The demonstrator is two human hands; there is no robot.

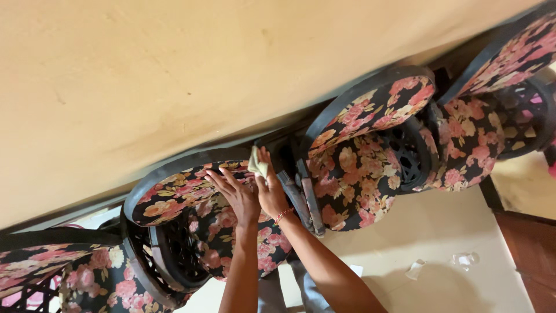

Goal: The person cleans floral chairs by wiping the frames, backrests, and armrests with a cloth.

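- Head view, progress: a small pale cloth (257,163) is pressed against the top edge of the backrest of a floral-cushioned chair (174,197), where the dark frame meets the cushion. The wiping is judged to be in hand at that upper edge only; no difference between cleaned and uncleaned fabric can be made out, so the share already done cannot be told. Two neighbouring floral chairs (370,116) in the row along the beige wall (174,69) are untouched at this moment.
- Head view, right hand (271,188): the cloth is held beneath the fingers (264,157), which are kept close together and stretched upward over the backrest's top edge. A red thread bracelet (283,215) is worn at the wrist.
- Head view, left hand (240,194): nothing is gripped. The fingers (220,178) are laid flat and slightly spread on the cushion, just beside the right hand, as if the backrest were being steadied.
- Head view, surroundings: a pale floor (440,232) is seen below the chairs, with small crumpled clear scraps (414,269) lying on it, well apart from the hands.
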